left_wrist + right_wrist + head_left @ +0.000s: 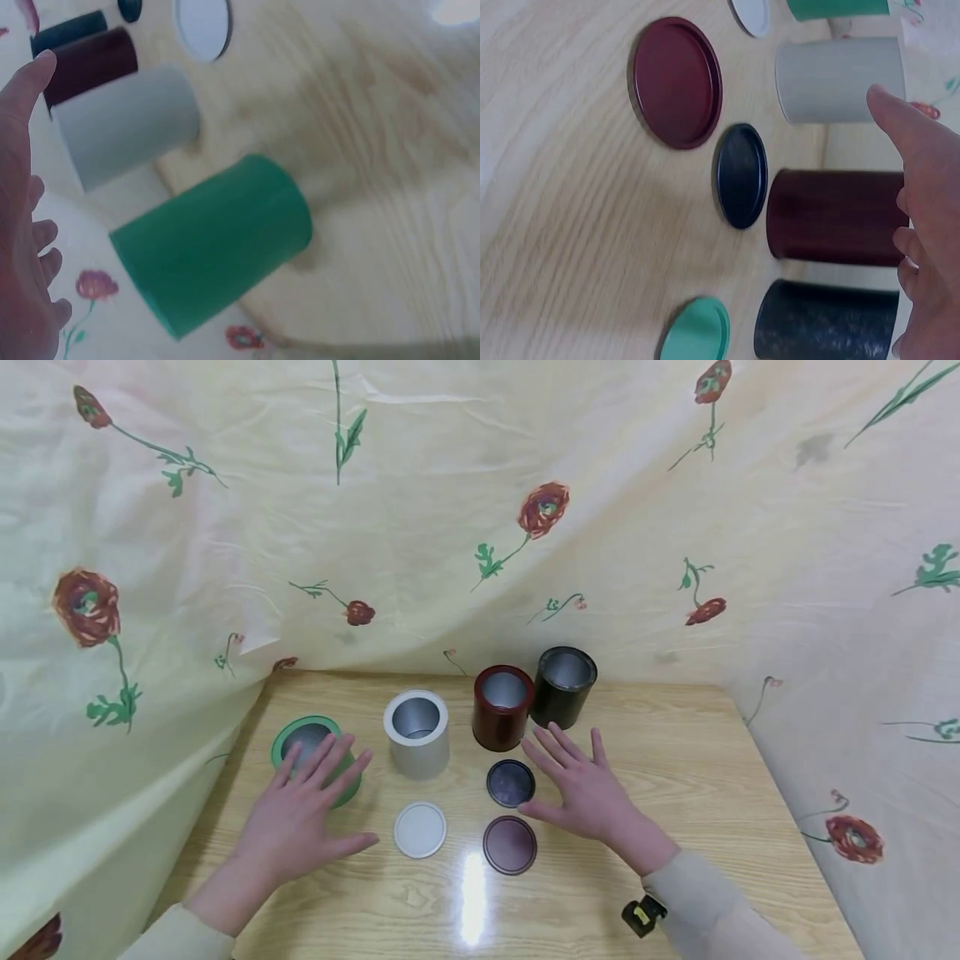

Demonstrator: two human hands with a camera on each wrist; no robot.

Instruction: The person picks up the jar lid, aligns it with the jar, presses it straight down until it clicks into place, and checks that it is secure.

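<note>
My left hand is held with fingers spread in front of a green canister, partly covering it, and holds nothing. To its right a white canister stands uncovered. My right hand, fingers also spread and holding nothing, is nearest a dark red canister and a black canister. These canisters show open tops. A white lid, a black lid and a dark red lid lie flat between the hands. In the right wrist view a green lid appears; the head view hides it.
Everything stands on a light wooden table. A floral cloth hangs behind it and along both sides. The black and dark red canisters stand close together near the back edge. A small black device sits at the right wrist.
</note>
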